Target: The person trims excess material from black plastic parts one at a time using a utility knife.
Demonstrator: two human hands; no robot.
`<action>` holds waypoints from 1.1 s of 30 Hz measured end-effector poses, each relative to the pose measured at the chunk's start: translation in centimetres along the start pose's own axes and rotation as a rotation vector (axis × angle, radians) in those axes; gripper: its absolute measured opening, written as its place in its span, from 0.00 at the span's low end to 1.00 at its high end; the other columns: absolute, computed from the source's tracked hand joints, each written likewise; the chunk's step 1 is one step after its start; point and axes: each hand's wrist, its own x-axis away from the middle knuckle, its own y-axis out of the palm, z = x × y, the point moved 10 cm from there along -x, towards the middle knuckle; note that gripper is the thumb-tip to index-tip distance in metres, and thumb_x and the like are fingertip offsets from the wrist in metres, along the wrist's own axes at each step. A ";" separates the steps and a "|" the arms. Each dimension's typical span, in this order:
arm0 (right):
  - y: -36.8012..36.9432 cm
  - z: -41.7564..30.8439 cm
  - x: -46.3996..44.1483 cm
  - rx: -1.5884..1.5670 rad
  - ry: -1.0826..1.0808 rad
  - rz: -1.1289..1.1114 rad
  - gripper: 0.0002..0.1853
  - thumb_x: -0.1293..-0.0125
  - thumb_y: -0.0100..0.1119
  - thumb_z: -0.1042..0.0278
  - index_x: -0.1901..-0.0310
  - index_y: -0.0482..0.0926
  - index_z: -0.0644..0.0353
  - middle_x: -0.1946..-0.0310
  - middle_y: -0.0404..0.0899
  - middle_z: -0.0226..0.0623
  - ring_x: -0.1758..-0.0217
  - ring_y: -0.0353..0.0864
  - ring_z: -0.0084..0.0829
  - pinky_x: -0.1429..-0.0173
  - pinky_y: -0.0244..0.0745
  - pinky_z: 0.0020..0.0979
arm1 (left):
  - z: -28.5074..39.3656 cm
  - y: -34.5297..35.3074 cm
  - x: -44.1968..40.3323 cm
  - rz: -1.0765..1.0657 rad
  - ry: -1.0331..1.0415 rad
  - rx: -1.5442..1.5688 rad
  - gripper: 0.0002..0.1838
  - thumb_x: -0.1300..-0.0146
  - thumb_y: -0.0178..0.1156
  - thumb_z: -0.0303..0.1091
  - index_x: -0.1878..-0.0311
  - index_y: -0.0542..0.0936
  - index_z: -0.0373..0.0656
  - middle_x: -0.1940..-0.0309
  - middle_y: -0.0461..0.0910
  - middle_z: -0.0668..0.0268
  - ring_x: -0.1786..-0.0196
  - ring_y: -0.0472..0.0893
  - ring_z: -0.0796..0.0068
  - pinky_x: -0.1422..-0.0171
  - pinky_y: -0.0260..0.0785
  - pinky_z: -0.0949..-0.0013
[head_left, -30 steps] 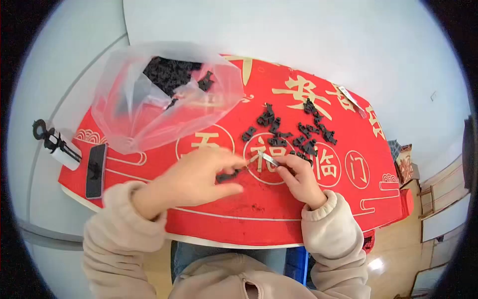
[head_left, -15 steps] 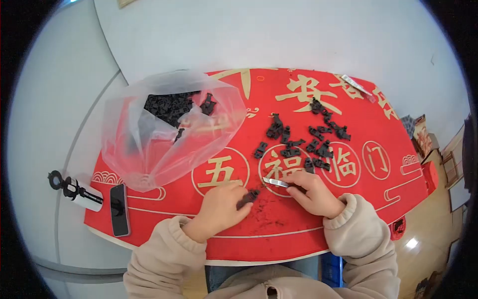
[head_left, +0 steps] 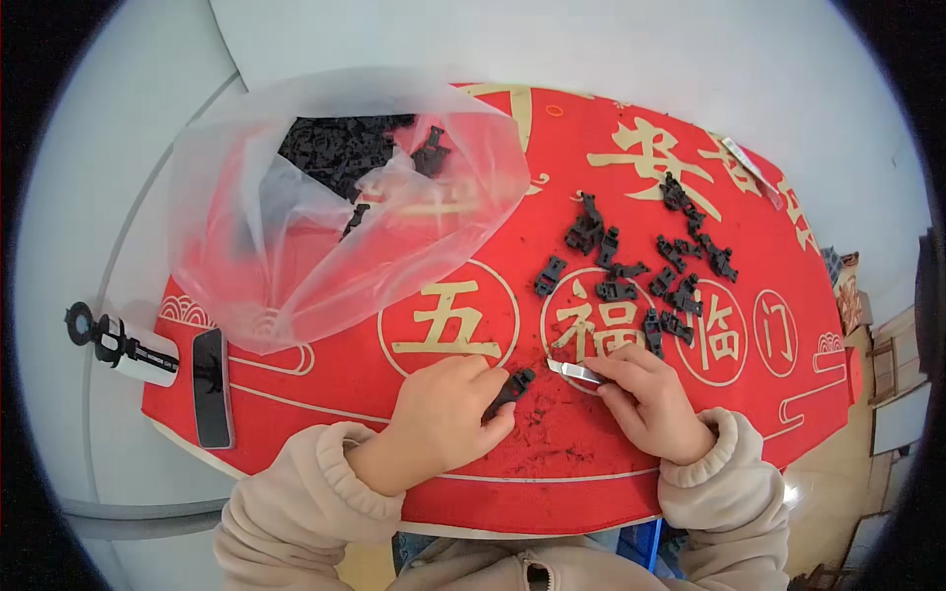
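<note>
My left hand [head_left: 448, 419] is closed on a small black plastic part [head_left: 511, 391], whose end sticks out past the thumb and forefinger. Pinched in my right hand [head_left: 645, 402] is a silver metal blade tool [head_left: 574, 371], its tip pointing left toward the black part without touching it. Small dark scraps [head_left: 537, 424] lie on the red cloth between and below the hands. Beyond my right hand, several loose black parts [head_left: 618, 291] are scattered over the gold characters.
A clear plastic bag [head_left: 296, 286] with many black parts [head_left: 340, 148] stands at the back left. A phone [head_left: 211, 389] and a white bottle [head_left: 143, 355] lie at the left edge. Another blade tool [head_left: 746, 163] rests at the back right of the red cloth [head_left: 591, 502].
My left hand, first open beside a black part on the cloth, has closed on it and lifted it near the blade. My right hand still holds the tool. The camera view has shifted.
</note>
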 end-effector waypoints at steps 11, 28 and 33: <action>1.4 -0.7 0.5 0.113 -0.032 -0.066 0.22 0.46 0.60 0.83 0.46 0.79 0.62 0.64 0.74 0.44 0.66 0.78 0.42 0.65 0.76 0.37 | 0.5 0.2 0.2 -0.033 -0.008 0.007 0.18 0.50 0.71 0.33 0.57 0.81 0.35 0.74 0.73 0.63 0.71 0.77 0.64 0.69 0.71 0.64; 2.1 -0.8 0.5 0.153 -0.046 -0.086 0.23 0.49 0.60 0.86 0.47 0.81 0.63 0.68 0.73 0.41 0.72 0.74 0.37 0.71 0.71 0.33 | 0.4 0.6 0.0 -0.054 -0.011 0.072 0.17 0.51 0.71 0.31 0.59 0.81 0.34 0.75 0.73 0.62 0.73 0.77 0.63 0.71 0.70 0.63; 2.2 -0.8 0.5 0.183 -0.030 -0.101 0.24 0.51 0.60 0.84 0.48 0.81 0.64 0.67 0.73 0.41 0.69 0.76 0.38 0.68 0.74 0.35 | 0.5 0.6 0.0 -0.059 -0.003 0.085 0.17 0.52 0.71 0.30 0.59 0.81 0.32 0.74 0.74 0.61 0.73 0.77 0.62 0.70 0.71 0.63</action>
